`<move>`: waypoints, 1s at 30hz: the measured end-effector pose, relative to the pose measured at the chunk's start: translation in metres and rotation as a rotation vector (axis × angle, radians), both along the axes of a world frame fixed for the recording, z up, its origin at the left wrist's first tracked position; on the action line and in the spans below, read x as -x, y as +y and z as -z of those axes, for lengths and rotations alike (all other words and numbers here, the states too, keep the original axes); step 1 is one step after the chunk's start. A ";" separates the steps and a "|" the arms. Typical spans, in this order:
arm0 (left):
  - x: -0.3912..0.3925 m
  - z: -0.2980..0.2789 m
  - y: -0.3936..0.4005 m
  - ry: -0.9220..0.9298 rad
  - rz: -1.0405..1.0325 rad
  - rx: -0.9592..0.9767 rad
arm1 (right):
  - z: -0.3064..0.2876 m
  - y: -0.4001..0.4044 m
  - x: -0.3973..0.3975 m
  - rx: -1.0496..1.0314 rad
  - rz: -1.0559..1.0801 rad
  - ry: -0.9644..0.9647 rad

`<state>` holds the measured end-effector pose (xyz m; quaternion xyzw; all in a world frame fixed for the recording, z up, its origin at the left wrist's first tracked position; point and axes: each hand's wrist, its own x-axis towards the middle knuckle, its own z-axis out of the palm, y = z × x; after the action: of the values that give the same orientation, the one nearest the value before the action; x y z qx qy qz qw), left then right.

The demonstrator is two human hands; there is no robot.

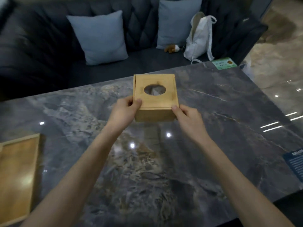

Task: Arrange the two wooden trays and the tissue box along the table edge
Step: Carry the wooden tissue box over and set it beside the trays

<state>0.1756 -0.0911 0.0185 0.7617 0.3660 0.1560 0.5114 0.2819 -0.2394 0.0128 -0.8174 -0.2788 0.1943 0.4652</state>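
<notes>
Both hands clamping tissue box (155,95) at near corners, left hand (123,110), right hand (188,119) gripping each side. Box sitting close to far edge of tabletop (229,112), roughly square-on. One tray (16,177) lying well left and nearer than box, so probably box getting nudged first.

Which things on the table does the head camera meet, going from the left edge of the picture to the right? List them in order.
wooden tray → left hand → tissue box → right hand → green card → dark blue card
</notes>
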 end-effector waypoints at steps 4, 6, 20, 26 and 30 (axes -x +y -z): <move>0.067 -0.012 0.018 -0.015 -0.065 -0.071 | -0.011 0.023 0.058 -0.044 -0.102 0.004; 0.102 -0.016 0.026 0.001 -0.081 -0.096 | -0.017 0.034 0.088 -0.058 -0.148 0.022; 0.344 -0.005 0.068 0.132 -0.349 -0.093 | 0.006 0.111 0.300 0.004 -0.382 0.073; 0.437 0.008 0.072 0.125 -0.428 -0.032 | 0.026 0.135 0.386 0.017 -0.478 0.166; 0.498 0.017 0.072 0.102 -0.464 0.054 | 0.044 0.142 0.443 0.004 -0.527 0.237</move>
<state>-0.3223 -0.0187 0.0013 0.6501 0.5607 0.2205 0.4630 -0.1610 -0.0971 -0.0311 -0.6892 -0.4248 0.4031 0.4267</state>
